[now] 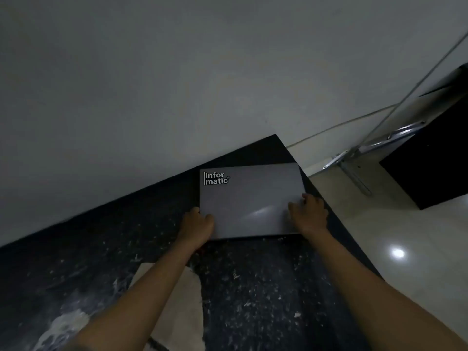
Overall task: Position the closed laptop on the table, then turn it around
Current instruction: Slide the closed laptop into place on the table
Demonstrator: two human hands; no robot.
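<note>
A closed grey laptop point(249, 198) with a white "Informatic" sticker at its far left corner lies flat on the dark speckled table point(253, 287), close to the table's far right corner and the wall. My left hand point(198, 225) grips the laptop's near left corner, thumb on the lid. My right hand point(307, 211) holds the near right edge, fingers curled over the lid. Both forearms reach in from the bottom of the view.
A pale wall point(152, 97) runs along the table's far edge. The table's right edge drops to a glossy tiled floor point(379, 236). A black cabinet point(430, 158) and a metal frame point(354, 160) stand at the right. A beige sheet point(177, 300) lies under my left forearm.
</note>
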